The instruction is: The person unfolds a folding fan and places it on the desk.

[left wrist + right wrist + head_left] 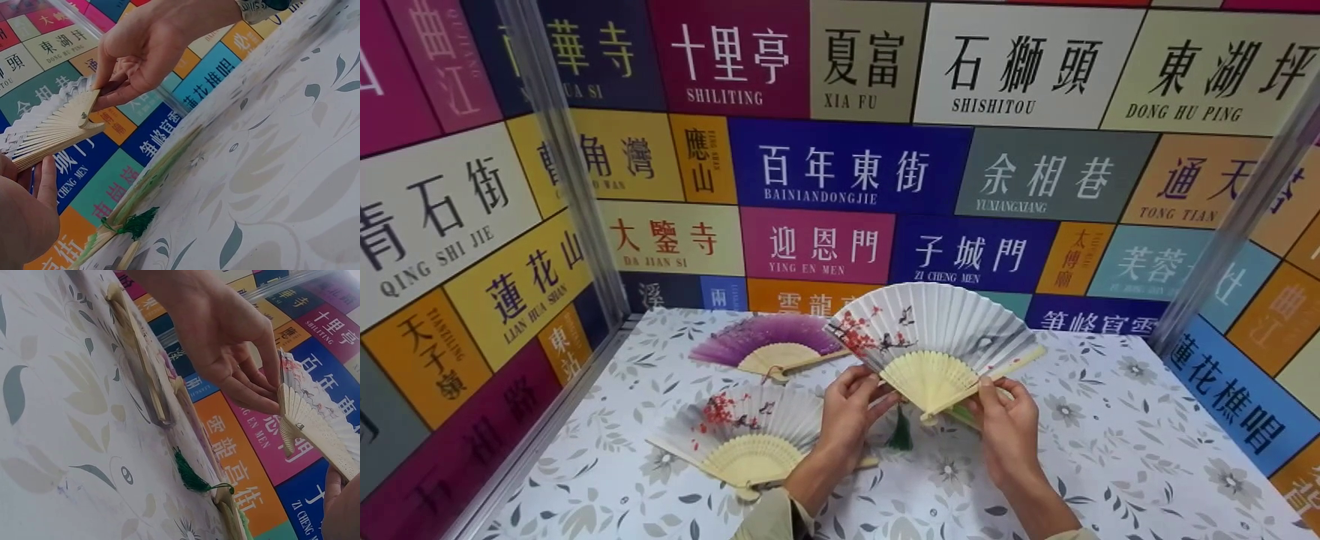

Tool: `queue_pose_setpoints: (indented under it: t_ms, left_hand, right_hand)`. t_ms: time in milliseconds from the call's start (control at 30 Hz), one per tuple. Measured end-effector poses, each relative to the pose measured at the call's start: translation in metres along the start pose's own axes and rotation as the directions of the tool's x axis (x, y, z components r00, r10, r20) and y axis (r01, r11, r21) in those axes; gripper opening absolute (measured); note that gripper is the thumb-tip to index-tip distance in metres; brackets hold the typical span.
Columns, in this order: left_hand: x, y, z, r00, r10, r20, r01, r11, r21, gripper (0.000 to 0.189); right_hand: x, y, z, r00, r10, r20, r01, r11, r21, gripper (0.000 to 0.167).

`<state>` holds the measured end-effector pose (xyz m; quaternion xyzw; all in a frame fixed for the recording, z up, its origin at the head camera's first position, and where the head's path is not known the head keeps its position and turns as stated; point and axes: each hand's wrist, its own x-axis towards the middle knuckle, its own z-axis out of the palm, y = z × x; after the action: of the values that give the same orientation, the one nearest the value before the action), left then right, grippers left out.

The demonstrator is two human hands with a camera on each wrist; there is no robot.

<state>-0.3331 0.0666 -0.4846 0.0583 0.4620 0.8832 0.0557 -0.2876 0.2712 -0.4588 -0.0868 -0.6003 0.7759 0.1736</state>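
A white folding fan (960,315) with red blossoms, small birds and pale wooden ribs is spread wide above the table. At its left edge, my left hand (847,412) pinches the outer rib between thumb and fingers. My right hand (1009,424) holds the opposite outer rib the same way. The fan's pivot points down between both hands. Below and behind it lies a green fan (169,169), mostly hidden in the head view, with a dark green tassel (899,431). My left forearm partly covers a similar blossom fan (750,442) lying open on the table.
An open purple fan (787,337) lies farther back on the left. The table (1110,480) has a white cloth printed with grey flowers and leaves. Colourful panels with Chinese place names (847,165) stand around it, with clear upright edge strips (577,172) at the corners.
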Motion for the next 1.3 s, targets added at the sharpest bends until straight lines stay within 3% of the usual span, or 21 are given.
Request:
queue_pose_setpoints:
  t_ms: [467,667,1033,1300]
  left_hand:
    - [0.0024,0.0011,-0.0013,0.999,-0.038,-0.03,0.038,0.999,-0.008,0.032]
    - [0.0035,0.0034,-0.0027,0.999,0.003,-0.042,-0.004,0.999,-0.032,0.026]
    - [0.0036,-0.0021,-0.0043,0.999,0.008,0.046,-0.009,1.0,0.01,0.037]
    - [0.0035,-0.0023,-0.0035,0.998,0.034,0.059,-0.036,0.999,0.035,0.036]
  right_hand:
    - [-0.0011,0.0008,0.0007,1.0,0.016,0.004,-0.016,1.0,-0.013,0.019]
    - [-0.0004,0.0019,0.0005,1.0,0.01,0.014,-0.01,1.0,-0.011,0.017]
    - [-0.0005,0.0039,0.0003,1.0,0.015,0.005,-0.015,1.0,-0.019,0.016]
    - [-0.001,0.0037,0.0009,0.999,0.035,0.005,-0.035,0.999,-0.015,0.019]
